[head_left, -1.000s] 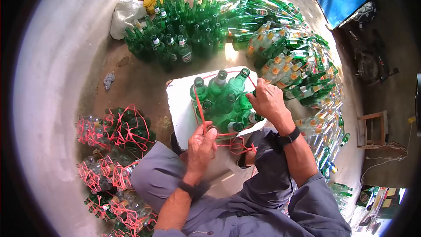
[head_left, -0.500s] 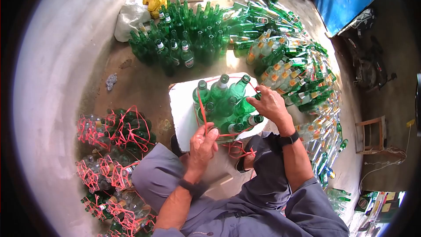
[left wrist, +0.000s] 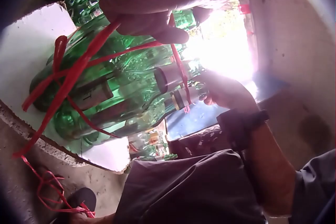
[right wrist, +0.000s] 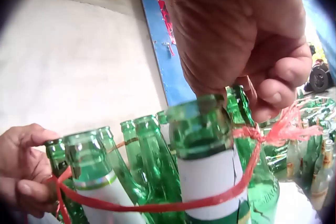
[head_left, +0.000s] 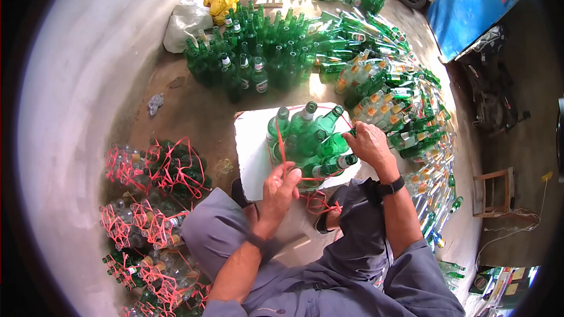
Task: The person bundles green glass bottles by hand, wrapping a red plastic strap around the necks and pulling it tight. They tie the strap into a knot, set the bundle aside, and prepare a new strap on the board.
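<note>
Several green bottles (head_left: 308, 135) stand close together on a white block (head_left: 252, 170), with red strapping (head_left: 281, 144) looped round their necks. At the near left of the group, the left hand (head_left: 278, 192) pinches the strapping beside a bottle mouth. In the left wrist view this hand (left wrist: 168, 3) has the red strand between its fingers. The right hand (head_left: 371, 144) is at the right side, its curled fingers round a bottle neck. In the right wrist view a knot with frayed ends (right wrist: 260, 136) lies just below the right hand (right wrist: 247, 40); its palm partly hides that neck.
Strapped bottle bundles (head_left: 155, 220) lie at the left. Upright green bottles (head_left: 258, 73) stand beyond the block, and a large heap of bottles (head_left: 405, 111) curves along the right. Loose strapping (head_left: 320, 202) hangs near one foot. A wooden frame (head_left: 494, 192) stands far right.
The head view has shifted, so the block, bottles and hands appear slightly farther right and lower. Both hands keep about the same places on the bottle group.
</note>
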{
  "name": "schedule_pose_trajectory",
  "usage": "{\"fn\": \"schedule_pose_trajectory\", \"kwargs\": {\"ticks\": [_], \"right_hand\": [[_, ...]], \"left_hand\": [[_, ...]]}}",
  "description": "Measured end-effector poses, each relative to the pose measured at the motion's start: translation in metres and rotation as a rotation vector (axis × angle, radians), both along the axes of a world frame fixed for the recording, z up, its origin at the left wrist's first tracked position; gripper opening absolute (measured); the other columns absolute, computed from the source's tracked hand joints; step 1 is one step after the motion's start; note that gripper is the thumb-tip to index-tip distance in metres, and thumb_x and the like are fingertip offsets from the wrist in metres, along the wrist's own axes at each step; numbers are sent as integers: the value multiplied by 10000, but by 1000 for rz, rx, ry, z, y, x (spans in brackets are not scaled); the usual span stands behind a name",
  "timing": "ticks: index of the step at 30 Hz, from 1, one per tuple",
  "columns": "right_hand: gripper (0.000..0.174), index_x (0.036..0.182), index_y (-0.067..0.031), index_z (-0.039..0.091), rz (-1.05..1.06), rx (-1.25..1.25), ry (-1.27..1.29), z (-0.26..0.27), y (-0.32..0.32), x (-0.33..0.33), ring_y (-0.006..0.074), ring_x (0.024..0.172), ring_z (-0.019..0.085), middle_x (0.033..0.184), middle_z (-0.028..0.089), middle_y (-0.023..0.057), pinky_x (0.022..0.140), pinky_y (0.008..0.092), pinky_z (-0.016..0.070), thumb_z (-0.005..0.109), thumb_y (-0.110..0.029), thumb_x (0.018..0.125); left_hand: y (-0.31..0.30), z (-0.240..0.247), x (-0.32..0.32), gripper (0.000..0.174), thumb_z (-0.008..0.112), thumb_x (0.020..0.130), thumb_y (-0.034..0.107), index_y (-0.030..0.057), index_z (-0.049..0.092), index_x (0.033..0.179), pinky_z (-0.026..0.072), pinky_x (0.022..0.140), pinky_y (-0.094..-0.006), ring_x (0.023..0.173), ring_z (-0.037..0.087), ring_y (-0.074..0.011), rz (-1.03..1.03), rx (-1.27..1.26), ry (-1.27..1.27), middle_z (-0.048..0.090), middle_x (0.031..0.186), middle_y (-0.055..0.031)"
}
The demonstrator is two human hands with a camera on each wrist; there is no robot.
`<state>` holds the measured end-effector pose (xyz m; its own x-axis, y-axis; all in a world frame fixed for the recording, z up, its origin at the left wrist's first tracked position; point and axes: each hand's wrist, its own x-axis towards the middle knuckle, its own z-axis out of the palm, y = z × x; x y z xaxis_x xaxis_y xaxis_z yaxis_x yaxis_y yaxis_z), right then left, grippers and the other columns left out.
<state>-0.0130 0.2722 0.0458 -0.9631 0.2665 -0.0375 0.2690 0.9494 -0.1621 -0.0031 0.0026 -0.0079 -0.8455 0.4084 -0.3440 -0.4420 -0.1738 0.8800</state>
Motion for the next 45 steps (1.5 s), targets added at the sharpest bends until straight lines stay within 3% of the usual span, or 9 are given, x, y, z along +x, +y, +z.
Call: {"fn": "schedule_pose_trajectory", "kwargs": {"ticks": [15, 21, 22, 23, 26, 29, 30, 37, 45], "right_hand": [[459, 893, 4, 676, -84, 126, -41, 17, -3, 4, 391, 896, 697, 885, 706, 242, 792, 486, 531, 703, -453, 850], [373, 933, -14, 666, -5, 90, 269, 56, -42, 10, 352, 891, 687, 832, 680, 162, 764, 437, 517, 742, -367, 843], [420, 1082, 8, 716, 78, 2, 271, 61, -51, 5, 316, 758, 701, 800, 709, 169, 714, 415, 534, 721, -369, 897], [420, 1082, 8, 716, 87, -7, 268, 68, -64, 1, 316, 758, 701, 800, 709, 169, 714, 415, 534, 721, -369, 897], [371, 924, 19, 728, 178, -352, 71, 71, -105, -17, 270, 594, 652, 648, 625, 195, 589, 380, 503, 700, -351, 917], [463, 820, 91, 651, 375, -231, 10, 46, -123, -36, 428, 646, 637, 662, 581, 287, 605, 486, 476, 695, -361, 913], [505, 760, 109, 614, 316, -250, -70, 38, -129, -42, 487, 686, 613, 662, 566, 318, 618, 521, 463, 690, -367, 912], [500, 697, 128, 571, 287, -415, -16, 15, -133, -48, 471, 573, 573, 593, 506, 318, 593, 520, 462, 645, -321, 904], [475, 669, 95, 551, 181, -369, 75, -12, -130, -49, 407, 553, 615, 575, 553, 280, 570, 479, 488, 629, -315, 896]], "left_hand": [[3, -6, 0, 579, 681, 934, 378, -86, 564, 1260, 413, 522, -243, 549, 534, -80, 38, 28, 35, 622, 792, -28], [1, 0, 0, 532, 690, 937, 350, -82, 582, 1229, 413, 501, -244, 536, 533, -74, 51, 26, 18, 620, 766, -25], [2, -3, -1, 535, 674, 942, 361, -68, 574, 1245, 420, 508, -242, 549, 536, -79, 41, 21, 33, 630, 814, -39], [3, -6, 0, 539, 658, 946, 373, -54, 566, 1262, 428, 516, -241, 563, 539, -84, 30, 15, 46, 641, 862, -52], [4, -6, 2, 525, 685, 938, 364, -57, 592, 1238, 427, 506, -258, 554, 546, -82, 74, -11, 55, 622, 784, -33], [8, -13, 3, 500, 712, 928, 360, -46, 626, 1207, 439, 507, -278, 553, 557, -87, 101, -63, 59, 608, 706, -18], [8, -16, 3, 499, 711, 926, 360, -41, 629, 1211, 438, 510, -282, 552, 557, -88, 94, -50, 58, 607, 694, -21], [7, -11, 3, 486, 693, 916, 378, -30, 650, 1177, 445, 529, -320, 535, 577, -133, 80, -78, 75, 586, 639, -50], [1, 1, 0, 451, 664, 913, 380, -13, 662, 1134, 452, 534, -340, 520, 582, -160, 56, -158, 160, 585, 621, -72]]}}
